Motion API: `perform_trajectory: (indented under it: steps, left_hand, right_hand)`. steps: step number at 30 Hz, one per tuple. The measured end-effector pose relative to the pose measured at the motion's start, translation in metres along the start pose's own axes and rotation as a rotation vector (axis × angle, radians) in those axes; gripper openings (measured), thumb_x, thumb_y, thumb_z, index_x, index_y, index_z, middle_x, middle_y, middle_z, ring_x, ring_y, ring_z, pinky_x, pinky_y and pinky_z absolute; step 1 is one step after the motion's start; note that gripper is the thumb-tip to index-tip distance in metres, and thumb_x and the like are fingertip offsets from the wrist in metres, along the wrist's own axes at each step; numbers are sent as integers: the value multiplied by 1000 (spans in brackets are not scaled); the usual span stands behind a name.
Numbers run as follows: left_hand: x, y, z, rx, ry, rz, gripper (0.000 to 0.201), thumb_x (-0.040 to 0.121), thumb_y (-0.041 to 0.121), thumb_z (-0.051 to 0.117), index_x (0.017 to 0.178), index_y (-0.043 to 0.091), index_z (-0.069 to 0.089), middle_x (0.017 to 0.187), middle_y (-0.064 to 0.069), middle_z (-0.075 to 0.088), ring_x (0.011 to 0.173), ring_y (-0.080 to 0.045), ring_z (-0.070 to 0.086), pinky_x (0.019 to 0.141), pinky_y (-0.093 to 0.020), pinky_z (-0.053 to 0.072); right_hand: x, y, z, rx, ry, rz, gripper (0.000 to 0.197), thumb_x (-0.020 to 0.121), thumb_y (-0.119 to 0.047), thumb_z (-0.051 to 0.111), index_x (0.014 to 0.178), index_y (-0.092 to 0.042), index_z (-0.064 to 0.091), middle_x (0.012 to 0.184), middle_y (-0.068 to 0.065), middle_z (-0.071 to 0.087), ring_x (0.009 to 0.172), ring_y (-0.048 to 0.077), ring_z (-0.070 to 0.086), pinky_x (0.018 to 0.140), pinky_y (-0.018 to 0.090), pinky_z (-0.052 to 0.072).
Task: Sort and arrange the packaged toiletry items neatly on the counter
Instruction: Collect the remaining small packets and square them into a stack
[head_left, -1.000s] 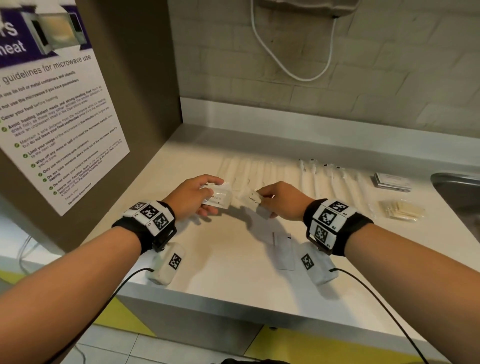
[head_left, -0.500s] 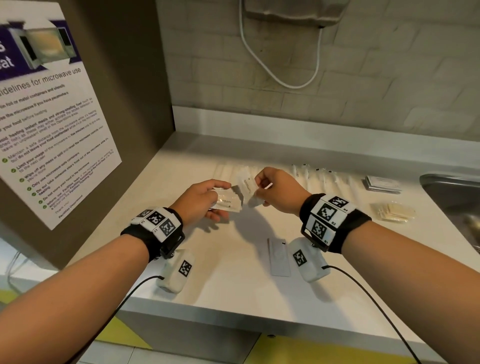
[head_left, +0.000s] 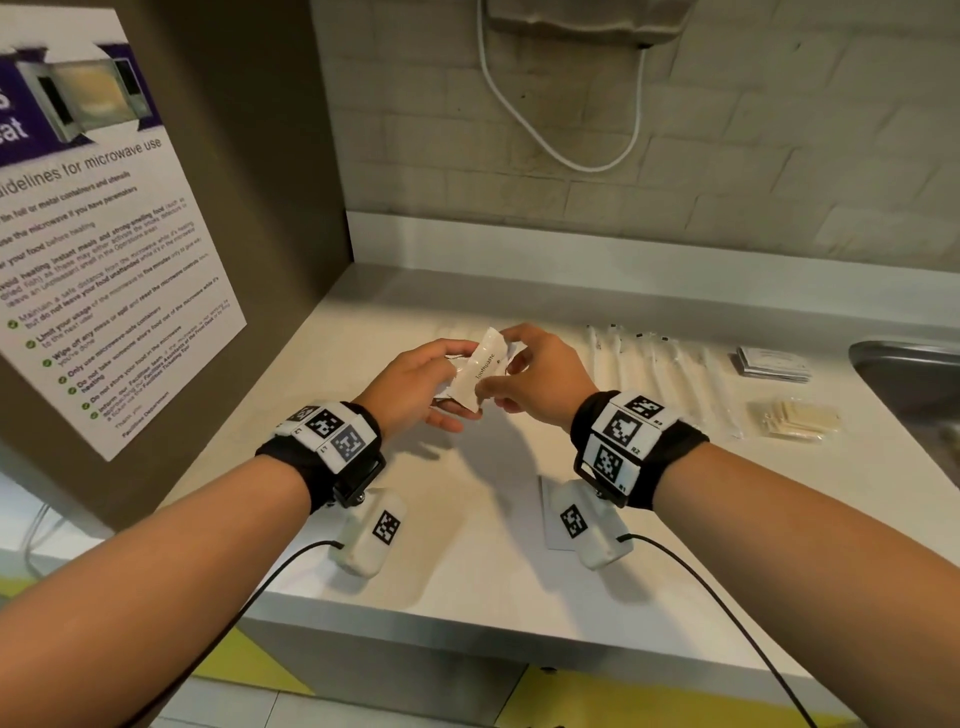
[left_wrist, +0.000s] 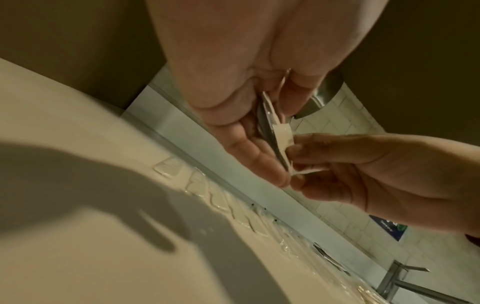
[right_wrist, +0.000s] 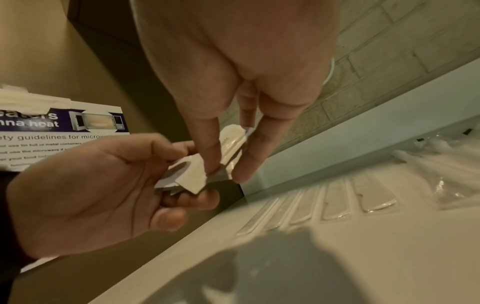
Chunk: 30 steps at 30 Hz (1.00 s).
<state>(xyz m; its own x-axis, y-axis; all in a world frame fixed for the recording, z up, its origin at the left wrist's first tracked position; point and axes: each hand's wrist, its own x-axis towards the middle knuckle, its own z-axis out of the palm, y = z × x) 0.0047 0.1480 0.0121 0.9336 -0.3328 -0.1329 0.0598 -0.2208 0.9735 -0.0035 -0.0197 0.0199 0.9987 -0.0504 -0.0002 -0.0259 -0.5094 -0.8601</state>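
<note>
Both hands are raised over the middle of the white counter (head_left: 467, 545) and meet at a small stack of white sachets. My right hand (head_left: 511, 371) pinches a white sachet printed "toothpaste" (head_left: 483, 371) and lays it against the sachets in my left hand (head_left: 441, 387), which holds them between thumb and fingers. In the left wrist view the sachet edges (left_wrist: 275, 135) show between both hands' fingers. In the right wrist view the stack (right_wrist: 192, 174) sits in the left palm under my right fingertips (right_wrist: 213, 164). One flat packet (head_left: 551, 512) lies on the counter under my right wrist.
Rows of long wrapped items (head_left: 654, 374) line the back of the counter. To the right lie a stack of flat packets (head_left: 774, 364) and a clear bag of beige sticks (head_left: 795, 421). A steel sink (head_left: 914, 374) is far right, and a brown panel with a poster (head_left: 104, 249) stands left.
Both hands lifted off the counter and came together. The right hand brought its sachet up and turned it against the sachets in the left hand.
</note>
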Motion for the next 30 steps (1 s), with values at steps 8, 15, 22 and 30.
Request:
perform_trajectory:
  steps: [8,15,22,30]
  left_hand:
    - [7,-5,15,86,23,55,31,100,11,50,127,24,55,122,-7,65,80,-19,75,56,-24,55]
    - [15,-1,26,144,91,18,33,97,11,48,123,26,59,109,3,61,69,-16,60,61,-27,47]
    - [13,3,61,124,89,-32,31,95,11,50,119,27,62,107,9,60,73,-19,64,72,-34,52]
    - [9,-2,75,99,125,-60,37,92,5,50,113,29,67,108,-8,66,84,-32,71,81,-54,57]
  right_hand:
    - [1,23,-24,-342,-102,-85,58,80,-35,74,133,-17,56,108,-1,64,88,11,55,75,20,40]
    - [-18,63,-46,-729,-696,-118,65,73,-4,73,131,-31,59,129,-7,56,105,12,51,89,25,43]
    - [-28,81,-55,-844,-680,-198,33,79,-15,67,113,-14,62,103,0,51,90,21,51,74,27,44]
    - [-27,65,-114,-551,-370,-417,26,85,-10,62,72,-21,42,85,-1,50,75,20,53,69,29,46]
